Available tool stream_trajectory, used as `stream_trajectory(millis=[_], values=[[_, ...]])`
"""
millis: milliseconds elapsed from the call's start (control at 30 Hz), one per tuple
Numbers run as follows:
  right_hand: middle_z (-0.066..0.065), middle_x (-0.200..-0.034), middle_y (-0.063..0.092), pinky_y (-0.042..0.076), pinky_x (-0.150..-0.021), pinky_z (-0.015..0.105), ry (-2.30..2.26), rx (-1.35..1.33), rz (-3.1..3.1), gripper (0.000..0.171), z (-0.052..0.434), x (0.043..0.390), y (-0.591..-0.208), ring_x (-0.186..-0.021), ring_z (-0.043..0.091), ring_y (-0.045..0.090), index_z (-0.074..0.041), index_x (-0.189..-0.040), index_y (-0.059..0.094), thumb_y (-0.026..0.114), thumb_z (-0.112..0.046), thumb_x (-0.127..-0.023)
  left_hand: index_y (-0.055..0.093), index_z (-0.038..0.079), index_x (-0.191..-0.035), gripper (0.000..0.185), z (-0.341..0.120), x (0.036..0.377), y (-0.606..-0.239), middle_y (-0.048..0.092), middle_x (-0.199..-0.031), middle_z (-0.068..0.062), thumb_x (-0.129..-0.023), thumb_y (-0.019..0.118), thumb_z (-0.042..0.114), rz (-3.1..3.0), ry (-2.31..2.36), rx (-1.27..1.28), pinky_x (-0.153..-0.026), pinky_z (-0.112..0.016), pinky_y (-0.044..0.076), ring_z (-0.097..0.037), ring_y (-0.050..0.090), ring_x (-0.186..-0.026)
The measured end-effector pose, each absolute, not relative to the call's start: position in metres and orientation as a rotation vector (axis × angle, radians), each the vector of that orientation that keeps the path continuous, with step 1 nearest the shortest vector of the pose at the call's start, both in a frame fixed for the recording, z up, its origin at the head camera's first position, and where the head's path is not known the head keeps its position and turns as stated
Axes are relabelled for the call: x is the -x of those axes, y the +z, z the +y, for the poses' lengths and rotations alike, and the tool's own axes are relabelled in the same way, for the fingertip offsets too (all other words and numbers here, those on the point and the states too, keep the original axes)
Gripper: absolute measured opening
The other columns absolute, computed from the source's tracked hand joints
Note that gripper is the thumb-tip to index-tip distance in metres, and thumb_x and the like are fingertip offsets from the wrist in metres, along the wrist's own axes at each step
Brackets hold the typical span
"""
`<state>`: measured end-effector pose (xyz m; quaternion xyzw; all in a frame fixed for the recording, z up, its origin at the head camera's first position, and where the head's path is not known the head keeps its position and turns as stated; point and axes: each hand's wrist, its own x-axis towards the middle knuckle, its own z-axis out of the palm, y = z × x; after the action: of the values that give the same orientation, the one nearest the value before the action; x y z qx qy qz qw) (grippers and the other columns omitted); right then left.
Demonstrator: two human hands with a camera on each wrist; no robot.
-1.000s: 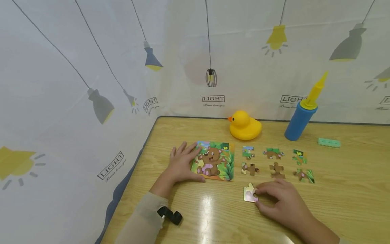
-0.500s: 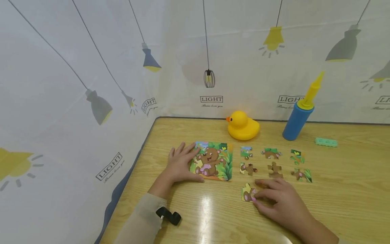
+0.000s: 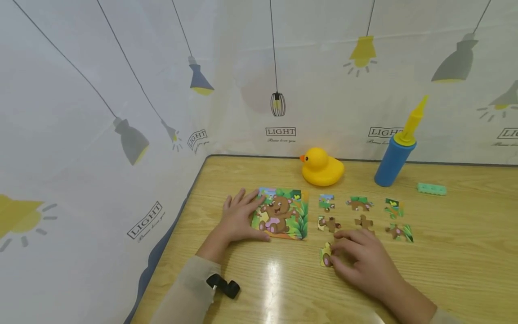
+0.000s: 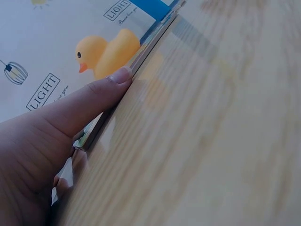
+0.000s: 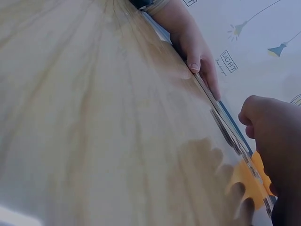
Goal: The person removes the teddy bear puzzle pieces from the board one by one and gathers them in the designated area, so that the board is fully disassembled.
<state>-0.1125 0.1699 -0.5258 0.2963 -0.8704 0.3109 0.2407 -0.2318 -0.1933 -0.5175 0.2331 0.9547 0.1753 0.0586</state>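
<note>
My left hand (image 3: 240,220) lies with spread fingers on the left part of a square bear picture board (image 3: 289,211); in the left wrist view the thumb (image 4: 99,96) presses along its edge. A jigsaw piece with a bear's foot (image 3: 325,255) lies flat on the table, its right part covered by my right hand (image 3: 366,261). The right fingers are loosely bent over it; the right wrist view shows that hand (image 5: 277,136) a little above a flat piece (image 5: 225,129), fingertips partly hidden. Several other pieces, one a brown piece (image 3: 363,220), lie just beyond in two rows.
A yellow rubber duck (image 3: 322,167) sits behind the pieces. To its right stands a blue hand pump (image 3: 390,162) with a yellow nozzle, then a mint-green toy brick (image 3: 431,189). A printed curtain (image 3: 238,67) closes off the table's back and left sides.
The foot piece, tilted and shiny one second ago, was laid flat by half a second ago. My right hand has since shifted slightly left over it. The left hand stays put.
</note>
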Motion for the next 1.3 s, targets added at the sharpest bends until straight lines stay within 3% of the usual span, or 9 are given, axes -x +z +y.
stream_trajectory(millis=[300,467,867,1300], values=[[0.004,-0.118,0.076,0.053,-0.081,0.044,0.813,-0.839,-2.425,0.017,0.154,0.126,-0.526,-0.102,0.02,0.066,-0.017,-0.101,0.083,0.085,-0.019,-0.084,0.033,0.029,-0.169,0.127,-0.196,0.231,-0.518,0.019,-0.178,0.002,-0.066,0.089,0.077,2.891,0.545,-0.701,-0.123,-0.071,-0.004,-0.039,0.004,-0.163],[0.007,-0.123,0.075,0.058,-0.087,0.049,0.786,-0.851,-2.463,0.026,0.144,0.133,-0.526,-0.108,0.026,0.067,-0.013,-0.111,0.082,0.084,-0.019,-0.085,0.032,0.03,-0.17,0.127,-0.196,0.231,-0.521,0.018,-0.178,0.003,-0.066,0.088,0.078,2.885,0.547,-0.702,-0.123,-0.071,-0.004,-0.039,0.003,-0.163],[0.008,-0.12,0.072,0.042,-0.107,0.055,0.677,-0.777,-2.54,0.039,0.109,0.159,-0.525,-0.116,0.033,0.057,-0.008,-0.119,0.08,0.083,-0.03,-0.087,0.034,0.03,-0.169,0.127,-0.192,0.231,-0.518,0.02,-0.178,0.002,-0.066,0.089,0.077,2.885,0.541,-0.704,-0.123,-0.071,-0.003,-0.038,0.004,-0.163],[0.008,-0.12,0.069,0.044,-0.1,0.055,0.604,-0.753,-2.628,0.045,0.077,0.17,-0.521,-0.112,0.033,0.056,-0.007,-0.123,0.079,0.079,-0.039,-0.092,0.034,0.03,-0.169,0.125,-0.192,0.232,-0.517,0.021,-0.177,0.002,-0.067,0.088,0.076,2.895,0.527,-0.709,-0.123,-0.071,-0.001,-0.038,0.005,-0.163]])
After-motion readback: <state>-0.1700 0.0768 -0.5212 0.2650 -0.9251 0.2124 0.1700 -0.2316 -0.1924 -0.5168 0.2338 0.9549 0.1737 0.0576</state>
